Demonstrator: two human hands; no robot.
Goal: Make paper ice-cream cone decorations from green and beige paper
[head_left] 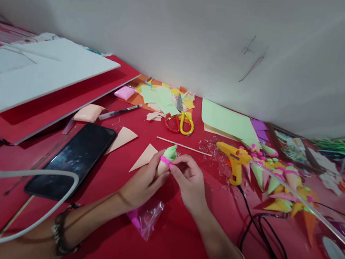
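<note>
A small paper ice-cream cone (162, 169), peach-coloured with green clay on top and pink clay balls round its rim, is held upright by my left hand (141, 184). My right hand (191, 183) is closed in a pinch at the cone's rim, fingertips touching a pink ball on its right side. Whether anything else sits between those fingertips is hidden. Just beyond my hands lie a peach paper wedge (143, 158) and a thin stick (186, 147). Below my wrists is a clear plastic bag (150, 218) with magenta clay.
A phone (76, 156) and a second paper wedge (123, 138) lie left. Scissors (187, 123) rest by paper scraps (160, 97). To the right are a yellow glue gun (236, 161), its black cord (261, 227) and several finished cones (274, 178). White board (48, 69) overhangs the left.
</note>
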